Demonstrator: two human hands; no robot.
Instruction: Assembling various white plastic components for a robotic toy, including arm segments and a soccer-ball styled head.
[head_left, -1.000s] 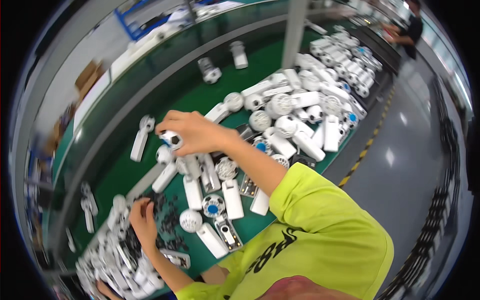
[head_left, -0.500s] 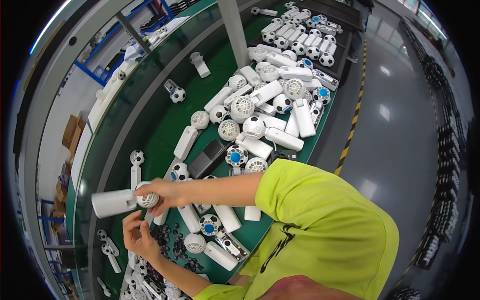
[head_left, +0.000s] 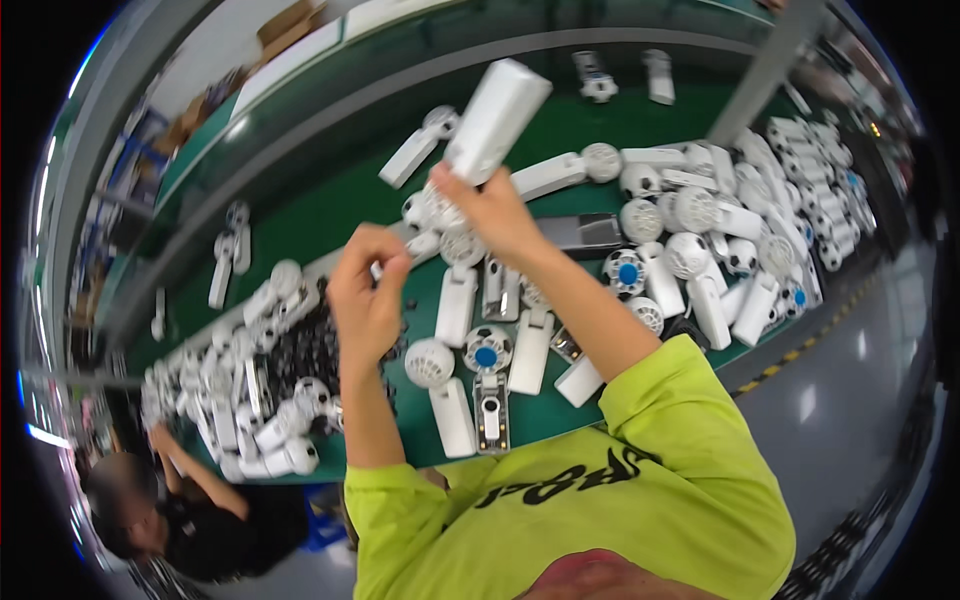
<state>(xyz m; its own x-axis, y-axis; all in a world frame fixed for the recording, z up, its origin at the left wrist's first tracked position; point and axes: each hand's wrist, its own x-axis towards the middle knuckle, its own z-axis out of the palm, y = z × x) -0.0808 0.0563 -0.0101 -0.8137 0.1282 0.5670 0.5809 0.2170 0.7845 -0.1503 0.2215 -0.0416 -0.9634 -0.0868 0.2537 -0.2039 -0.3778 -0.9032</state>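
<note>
Bright light; glare spots the floor [head_left: 835, 395]; edges bend strongly; detail seems slightly blurred.

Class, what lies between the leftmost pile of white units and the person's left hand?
The head view shows small black parts heaped between the white pile and the left hand.

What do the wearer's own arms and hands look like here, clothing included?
The left hand and right hand are ungloved, with no watch visible on either wrist. The forearms are bare below short, loose, bright yellow-green sleeves, part of a matching shirt with black print across its front.
</note>
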